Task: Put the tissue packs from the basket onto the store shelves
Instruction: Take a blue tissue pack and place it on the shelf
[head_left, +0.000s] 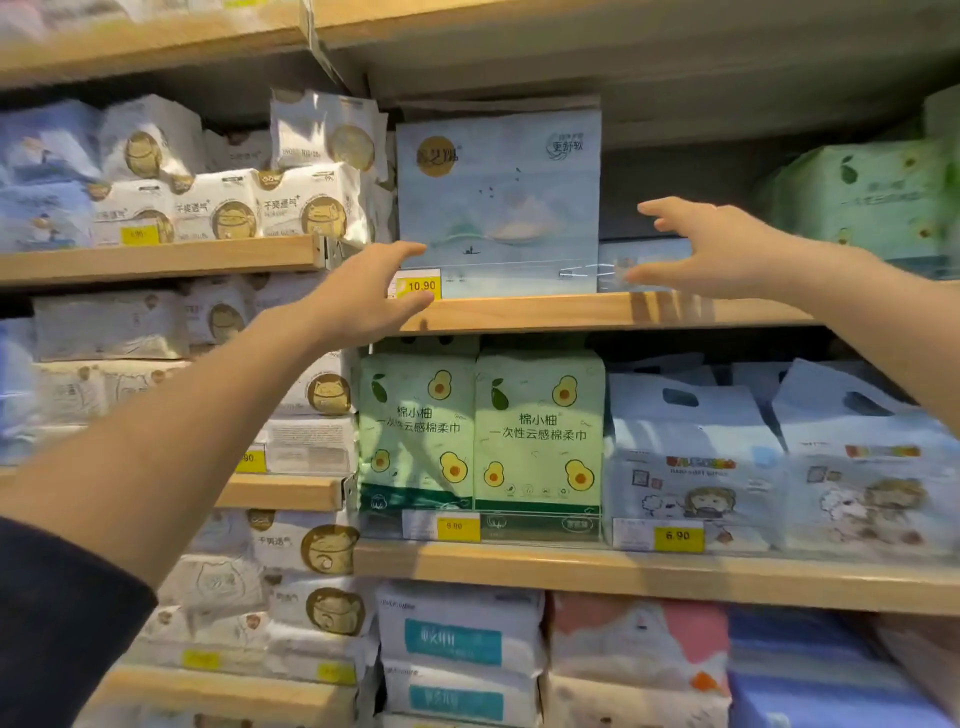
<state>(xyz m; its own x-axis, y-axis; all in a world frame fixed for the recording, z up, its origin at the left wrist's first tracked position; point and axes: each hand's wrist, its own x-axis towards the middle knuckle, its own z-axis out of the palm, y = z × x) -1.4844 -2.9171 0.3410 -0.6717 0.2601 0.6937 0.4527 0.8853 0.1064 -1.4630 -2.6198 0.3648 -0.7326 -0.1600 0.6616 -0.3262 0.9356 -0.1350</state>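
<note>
A large pale-blue tissue pack (498, 202) with a gold round logo stands upright on the upper wooden shelf (597, 312), behind a clear front rail. My left hand (363, 296) is open at its lower left corner, fingers spread, thumb near the pack's edge. To the right of the pack my right hand (711, 244) is also open and holds nothing; whether its fingertips touch the pack I cannot tell. The basket is out of view.
A yellow 10.90 price tag (418, 285) sits by my left hand. Green avocado-print packs (483, 436) and blue baby-wipe packs (779, 467) fill the shelf below. White cat-print packs (260, 202) crowd the left shelves. A mint pack (862, 202) stands at far right.
</note>
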